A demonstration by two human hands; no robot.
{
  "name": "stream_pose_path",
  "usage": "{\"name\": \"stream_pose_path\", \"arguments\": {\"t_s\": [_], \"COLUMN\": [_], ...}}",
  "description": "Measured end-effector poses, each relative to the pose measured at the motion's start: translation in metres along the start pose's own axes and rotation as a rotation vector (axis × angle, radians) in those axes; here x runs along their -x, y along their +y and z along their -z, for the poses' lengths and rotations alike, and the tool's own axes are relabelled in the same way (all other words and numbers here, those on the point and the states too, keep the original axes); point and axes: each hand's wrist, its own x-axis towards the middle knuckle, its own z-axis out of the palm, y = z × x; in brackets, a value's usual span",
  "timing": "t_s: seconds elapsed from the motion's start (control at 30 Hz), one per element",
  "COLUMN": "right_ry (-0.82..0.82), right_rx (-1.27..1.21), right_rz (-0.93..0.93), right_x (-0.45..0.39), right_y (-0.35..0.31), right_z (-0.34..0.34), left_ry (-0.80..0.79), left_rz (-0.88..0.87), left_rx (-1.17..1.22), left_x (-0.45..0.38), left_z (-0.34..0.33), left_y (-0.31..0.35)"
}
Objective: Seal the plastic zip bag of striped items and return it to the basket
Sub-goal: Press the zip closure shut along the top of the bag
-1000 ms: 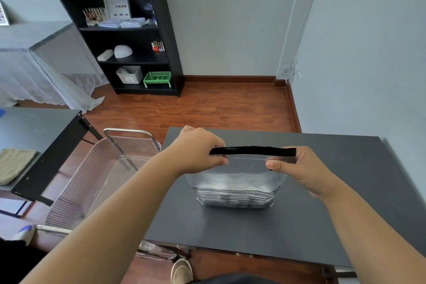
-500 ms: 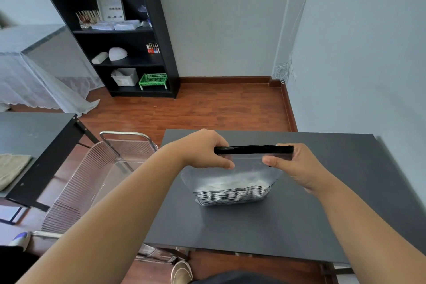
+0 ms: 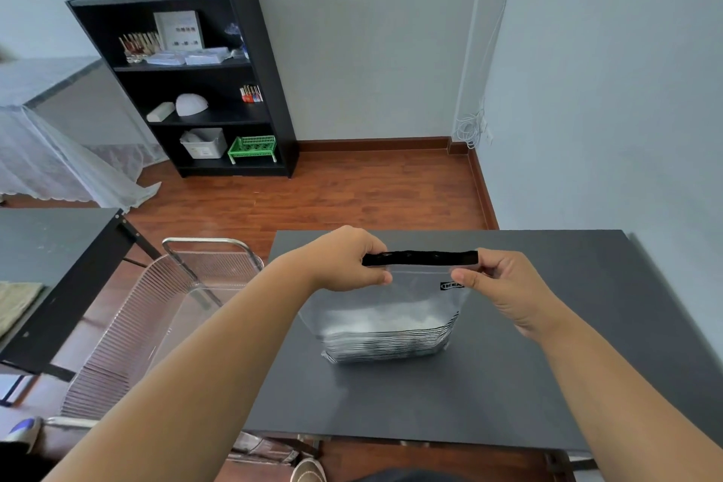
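A clear plastic zip bag (image 3: 407, 309) stands upright on the dark grey table (image 3: 508, 383), with folded black-and-white striped items stacked in its bottom. Its black zip strip (image 3: 420, 258) runs across the top. My left hand (image 3: 344, 260) pinches the strip's left end between thumb and fingers. My right hand (image 3: 504, 282) pinches the right end near a small black label. The wire basket (image 3: 156, 321) sits low to the left of the table, open at the top, and looks empty.
A second dark table (image 3: 47, 254) with a beige cloth stands at the far left. A black bookshelf (image 3: 195, 90) with small items is against the back wall. Wooden floor lies between. A shoe (image 3: 309, 472) shows below the table's near edge.
My left hand has slid a little rightward along the zip strip, so less black strip shows between my hands. The bag stays on the table.
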Motion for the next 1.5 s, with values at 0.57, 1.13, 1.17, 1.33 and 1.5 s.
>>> {"name": "stream_pose_path", "arguments": {"t_s": [0.57, 1.13, 1.17, 1.33, 1.5], "right_ry": [-0.036, -0.109, -0.097, -0.022, 0.024], "right_rx": [-0.155, -0.173, -0.174, -0.146, -0.073], "right_rz": [-0.008, 0.001, 0.001, 0.034, 0.071], "right_x": [-0.001, -0.003, -0.004, -0.004, -0.004], "right_y": [0.003, 0.004, 0.004, 0.007, 0.004], "right_z": [-0.027, -0.032, -0.032, -0.030, -0.026], "left_ry": [0.054, 0.055, 0.074, 0.143, 0.162], "left_rz": [-0.065, -0.025, -0.040, -0.061, -0.070], "left_rx": [-0.110, 0.084, 0.081, 0.117, 0.110], "left_x": [-0.007, -0.011, -0.013, -0.019, -0.021], "left_z": [-0.009, -0.020, -0.022, -0.028, -0.028], "left_y": [0.012, 0.018, 0.021, 0.022, 0.022]}}
